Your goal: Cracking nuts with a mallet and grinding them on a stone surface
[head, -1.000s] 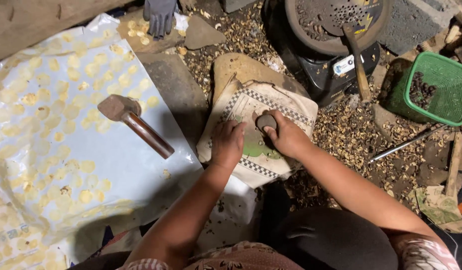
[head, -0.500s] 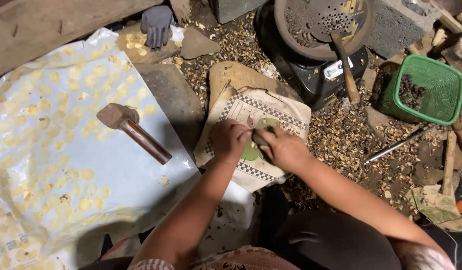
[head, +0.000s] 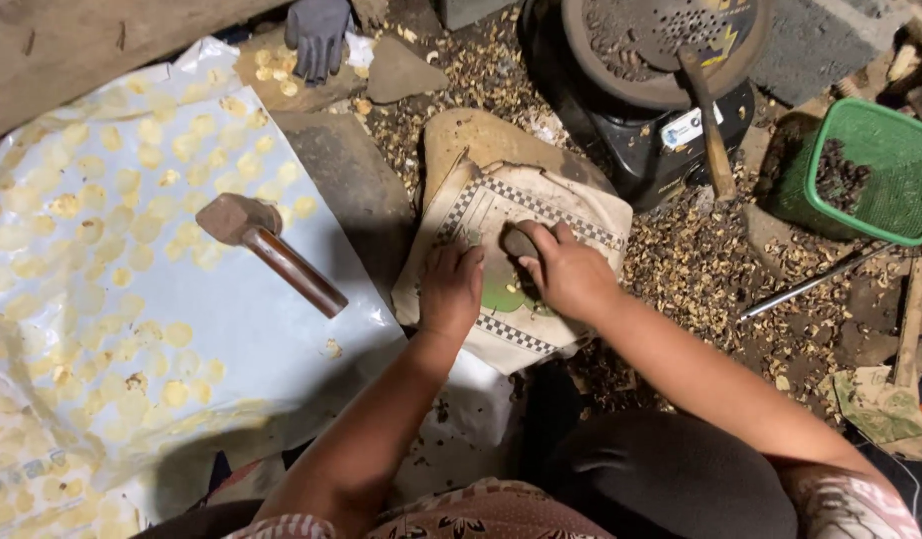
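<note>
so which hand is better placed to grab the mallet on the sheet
Left, probably. The left hand rests on the patterned cloth on the side nearer the mallet, while the right hand already grips a small stone.

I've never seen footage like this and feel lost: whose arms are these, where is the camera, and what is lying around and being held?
The camera sits on a person's head, looking down at their own bare arms. The left hand presses flat on a cream patterned cloth draped over a stone. The right hand grips a small dark rounded stone on that cloth. To the left lies a shiny plastic sheet dotted with pale yellow flattened discs, with a brown wooden-handled mallet on it. A green plastic basket sits on the right.
</note>
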